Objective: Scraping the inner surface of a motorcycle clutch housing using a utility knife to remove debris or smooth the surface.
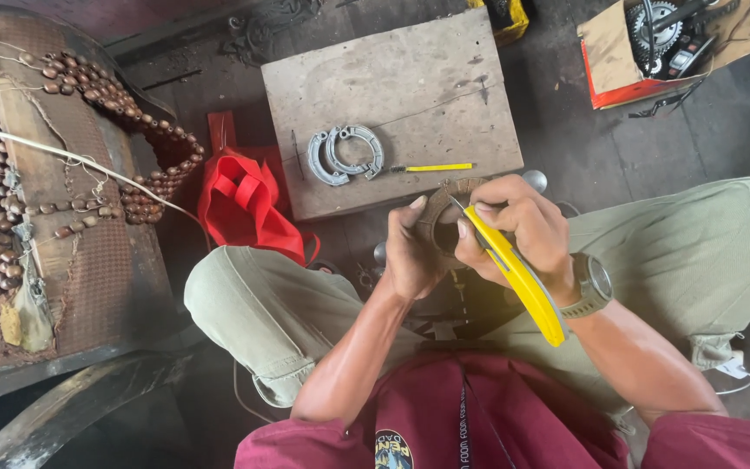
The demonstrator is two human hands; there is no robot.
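Note:
My left hand (411,252) grips a round brownish curved part (438,211) in front of my knees. My right hand (518,230) holds a yellow utility knife (518,276), its blade tip resting on the part's edge. A watch sits on my right wrist. On the wooden board (410,78) beyond lie a pair of grey metal brake shoes (345,155) and a thin yellow pencil-like tool (436,167).
A red bag (245,204) lies left of the board. A worn seat with a wooden bead cover (36,174) and a white cord stands at far left. A cardboard box (653,52) with a sprocket and parts sits top right. My knees flank both hands.

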